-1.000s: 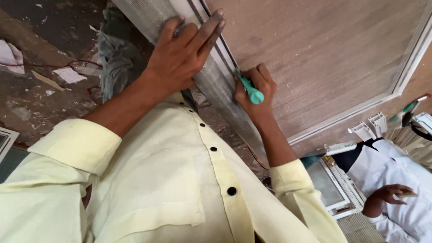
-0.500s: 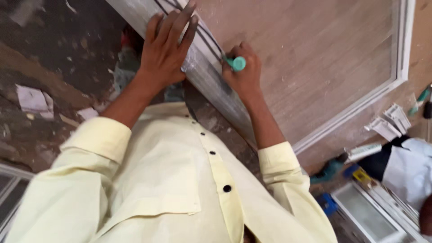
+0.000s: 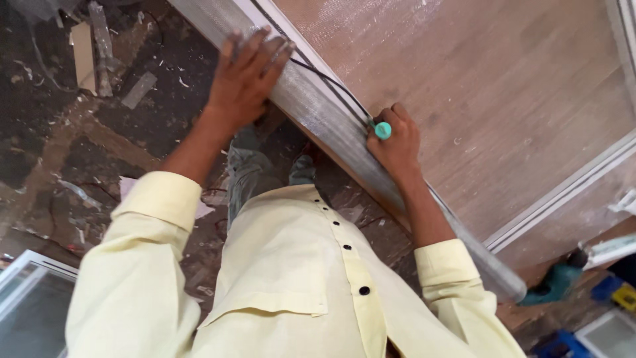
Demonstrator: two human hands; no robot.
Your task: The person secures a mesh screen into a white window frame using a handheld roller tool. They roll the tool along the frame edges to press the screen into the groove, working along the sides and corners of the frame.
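Head view, looking down past a pale yellow shirt (image 3: 285,278): left hand (image 3: 245,83) spread flat, fingers open and splayed, pressing on the grey mesh (image 3: 318,113) draped over the near edge of a wooden-looking panel (image 3: 477,86), gripping nothing. Right hand (image 3: 397,142) closed in a fist round a small tool with a teal handle (image 3: 382,130), only the round teal end showing, tip hidden under the hand. Black cord (image 3: 331,83) running in the groove of the pale frame rail (image 3: 265,20), from far left towards the tool, ending just at the fist. Frame edge with its long axis on a diagonal, far left down to near right, the mesh roll following the same line and ending near the right at a green tool (image 3: 556,282) on the floor. Teal handle end pointing up towards the camera, tool probably held steep to the groove. Judging from this, best done with the flat hand keeping the mesh taut and unwrinkled ahead of the tool, steady downward pressure, movement kept along the groove line so the cord seats evenly and the mesh does not tear. Dusty floor (image 3: 59,166) with scraps at left, a glazed frame (image 3: 30,292) at near left.
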